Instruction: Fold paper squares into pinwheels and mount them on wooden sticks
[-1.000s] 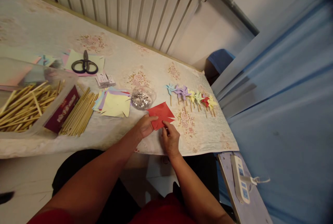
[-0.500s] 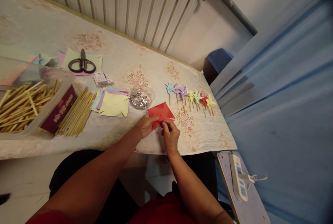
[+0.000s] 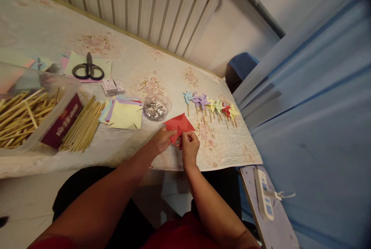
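A red paper square [image 3: 179,124], cut into points, is being held down on the flowered tablecloth [image 3: 130,67] just in front of the clear dish of glitter [image 3: 157,107]. Its near edge is being pinched by the left hand [image 3: 162,141], whose fingers are curled closed over the paper's left corner. The right hand [image 3: 189,147] is being kept touching the same edge, thumb and forefinger closed together on a small fold of the red paper (whether anything else is gripped between them cannot be told).

To the left of the dish, a loose stack of pastel paper squares [image 3: 123,113] is lying, the yellow sheet on top. Further left of the dish, a bundle of bamboo sticks [image 3: 81,127] is resting beside a clear plastic box [image 3: 34,106] that is holding more sticks. Behind the dish and to its left, black scissors [image 3: 87,70] are lying on pale sheets of paper, with a small white packet [image 3: 111,87] between them and the dish. To the right of the dish, a row of finished pinwheels [image 3: 211,106] is laid out on the cloth.
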Action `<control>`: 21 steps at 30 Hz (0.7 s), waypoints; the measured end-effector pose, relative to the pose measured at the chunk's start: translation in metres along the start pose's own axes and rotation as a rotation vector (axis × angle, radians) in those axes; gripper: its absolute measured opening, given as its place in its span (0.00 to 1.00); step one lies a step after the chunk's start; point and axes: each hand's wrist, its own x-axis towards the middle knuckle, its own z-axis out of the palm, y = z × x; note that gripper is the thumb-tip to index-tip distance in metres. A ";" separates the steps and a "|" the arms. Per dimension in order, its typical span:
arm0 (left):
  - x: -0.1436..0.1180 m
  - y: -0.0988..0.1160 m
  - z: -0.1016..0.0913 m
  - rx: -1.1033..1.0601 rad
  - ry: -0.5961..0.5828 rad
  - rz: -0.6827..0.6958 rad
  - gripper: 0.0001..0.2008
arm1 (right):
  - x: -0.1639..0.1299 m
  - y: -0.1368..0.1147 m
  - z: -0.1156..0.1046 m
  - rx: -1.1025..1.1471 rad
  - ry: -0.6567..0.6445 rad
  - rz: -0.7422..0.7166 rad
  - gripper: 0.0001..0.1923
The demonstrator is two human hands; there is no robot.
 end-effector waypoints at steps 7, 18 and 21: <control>0.002 -0.004 0.000 0.055 0.061 0.044 0.10 | -0.001 0.000 0.002 0.011 0.005 -0.001 0.10; 0.004 -0.013 0.002 0.142 0.141 0.084 0.12 | -0.001 0.003 0.004 -0.003 0.038 0.014 0.10; 0.005 -0.015 0.000 0.151 0.145 0.095 0.12 | -0.001 0.004 0.005 0.008 0.041 0.026 0.10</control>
